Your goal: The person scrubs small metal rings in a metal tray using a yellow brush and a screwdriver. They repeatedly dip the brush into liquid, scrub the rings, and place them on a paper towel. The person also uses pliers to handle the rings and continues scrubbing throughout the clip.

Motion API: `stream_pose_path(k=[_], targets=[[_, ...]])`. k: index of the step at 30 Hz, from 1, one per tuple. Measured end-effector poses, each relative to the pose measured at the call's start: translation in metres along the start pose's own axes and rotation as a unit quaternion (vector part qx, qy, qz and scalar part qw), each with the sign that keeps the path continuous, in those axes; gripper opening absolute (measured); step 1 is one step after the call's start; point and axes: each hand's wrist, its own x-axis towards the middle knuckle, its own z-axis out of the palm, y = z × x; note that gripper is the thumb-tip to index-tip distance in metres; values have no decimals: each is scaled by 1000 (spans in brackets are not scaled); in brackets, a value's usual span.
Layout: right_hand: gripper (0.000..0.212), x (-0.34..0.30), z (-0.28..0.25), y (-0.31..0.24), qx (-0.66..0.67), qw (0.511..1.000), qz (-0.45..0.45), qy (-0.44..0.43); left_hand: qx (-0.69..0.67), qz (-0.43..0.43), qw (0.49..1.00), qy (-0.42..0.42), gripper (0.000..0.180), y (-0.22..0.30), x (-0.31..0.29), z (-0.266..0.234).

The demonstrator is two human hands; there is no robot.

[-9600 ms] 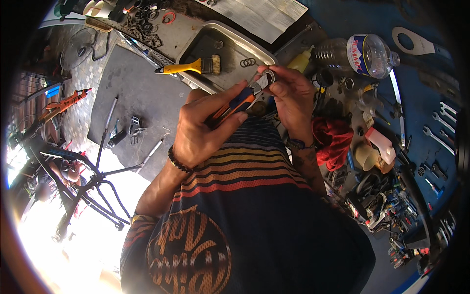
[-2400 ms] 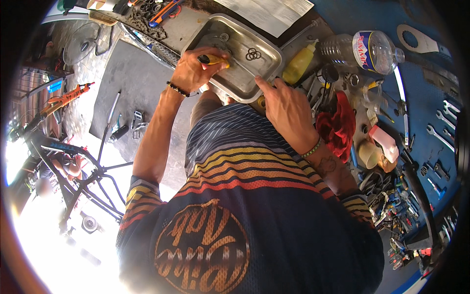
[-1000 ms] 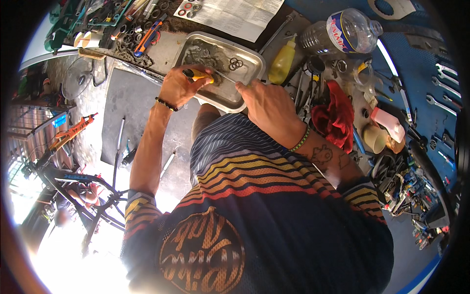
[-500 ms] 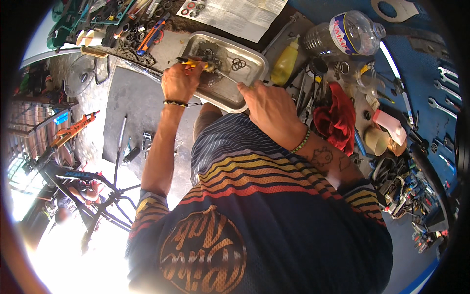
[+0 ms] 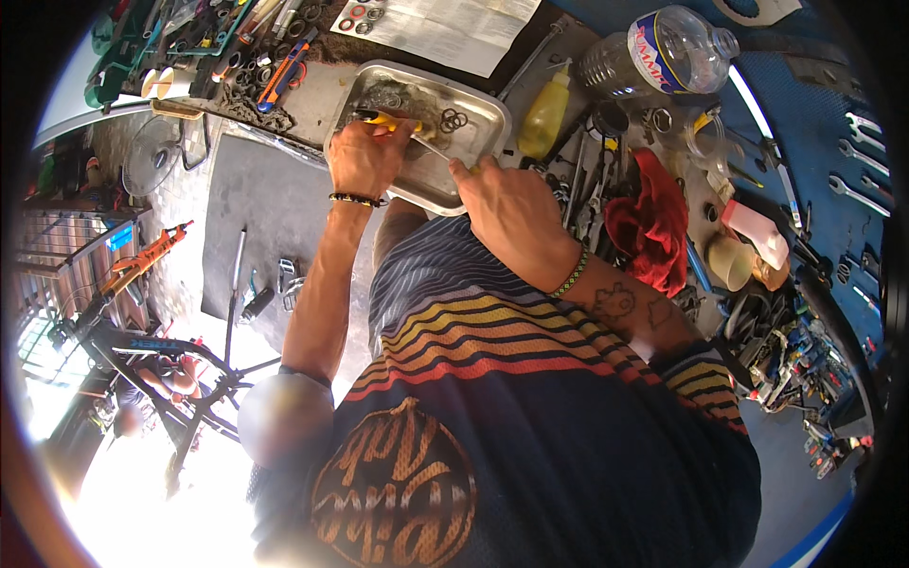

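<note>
Brush [image 5: 388, 119] in left hand [image 5: 365, 159] nearer the rings [image 5: 453, 120], bristles indistinct

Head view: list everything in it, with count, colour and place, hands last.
Tray: one, silver, upper centre
Brush: one, yellow handle, over the tray
Thin rod: one, silver, slanting over the tray
Rings: several, dark, in the tray
Squeeze bottle: one, yellow, right of tray
Clear bottle: one, colourless, upper right
Cloth: one, red, right
Paper: one, white, above tray
Handled tool: one, orange and blue, upper left
Wrenches: several, silver, far right
Mat: one, grey, left
Bike frame: one, dark, lower left
Tool pile: one, mixed colours, lower right
Left hand: one, bare, gripping the brush
Right hand: one, bare, at the rod's end
</note>
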Motion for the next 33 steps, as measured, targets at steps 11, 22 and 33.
stream_pose_path(k=[11,22,33], targets=[[46,-2,0,1,-6,1000,6,-8,-49,-10,999,3,34,15,-11,-17],[48,-9,-34,22,-19,999,-7,-39,-71,-74,994,-43,45,-7,-18,-1],[45,-12,-32,22,-35,999,-19,-27,-180,17,982,-59,37,8,-21,-12]])
